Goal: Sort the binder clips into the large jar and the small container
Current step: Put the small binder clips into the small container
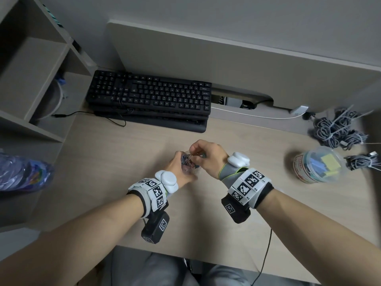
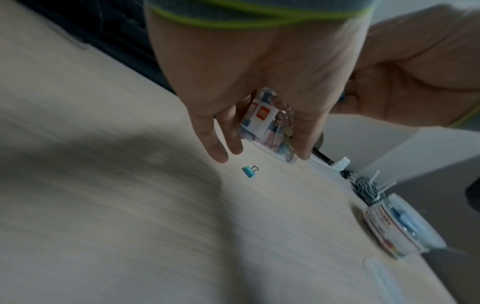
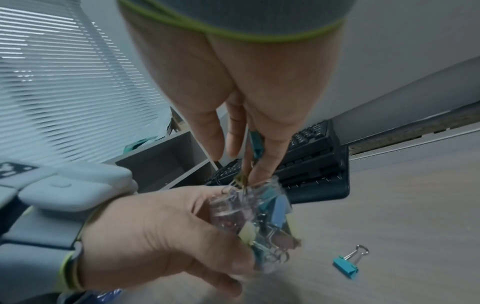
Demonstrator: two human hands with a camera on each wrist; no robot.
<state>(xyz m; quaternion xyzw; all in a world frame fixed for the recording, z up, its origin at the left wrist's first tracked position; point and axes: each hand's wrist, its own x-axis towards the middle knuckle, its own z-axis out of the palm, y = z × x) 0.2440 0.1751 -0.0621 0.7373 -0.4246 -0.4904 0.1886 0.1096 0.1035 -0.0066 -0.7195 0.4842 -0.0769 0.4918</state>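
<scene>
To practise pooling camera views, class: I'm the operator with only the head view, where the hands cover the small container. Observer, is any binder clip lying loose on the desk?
Observer: Yes. The right wrist view shows one loose teal clip on the desk, apart from the small container.
Operator: What does the right hand hold?
Observer: The right hand pinches another teal clip above that container, which the left hand grips.
</scene>
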